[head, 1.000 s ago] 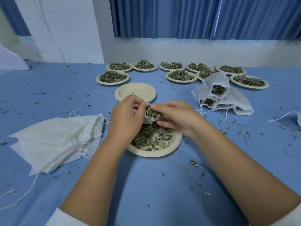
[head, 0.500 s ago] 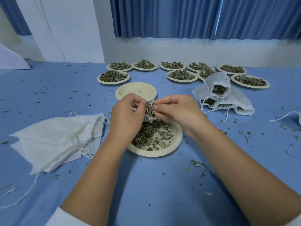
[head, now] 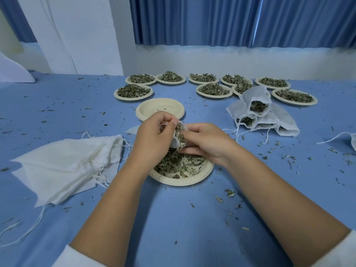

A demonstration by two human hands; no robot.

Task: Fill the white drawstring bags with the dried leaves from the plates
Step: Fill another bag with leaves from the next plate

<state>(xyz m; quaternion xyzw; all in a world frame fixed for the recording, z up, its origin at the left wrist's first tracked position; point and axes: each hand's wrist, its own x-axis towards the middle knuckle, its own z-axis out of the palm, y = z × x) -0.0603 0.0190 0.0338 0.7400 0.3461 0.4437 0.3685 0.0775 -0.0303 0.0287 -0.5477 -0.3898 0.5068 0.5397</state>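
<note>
A small white drawstring bag (head: 176, 141) hangs over a cream plate (head: 207, 173) of dried leaves (head: 177, 164) near the table's middle. My left hand (head: 154, 137) pinches the bag's mouth and string at its left side. My right hand (head: 206, 141) has its fingers curled at the bag's opening, pushing a pinch of leaves into it. Most of the bag is hidden between the two hands.
A pile of empty white bags (head: 63, 162) lies at the left. Filled bags (head: 260, 112) are heaped at the right. An empty plate (head: 159, 110) sits just beyond my hands, with several leaf-filled plates (head: 213, 89) behind it. Leaf crumbs dot the blue tablecloth (head: 185, 218).
Both hands have lifted the bag a little above the plate. My right hand has brought leaves up from the plate to the bag's mouth.
</note>
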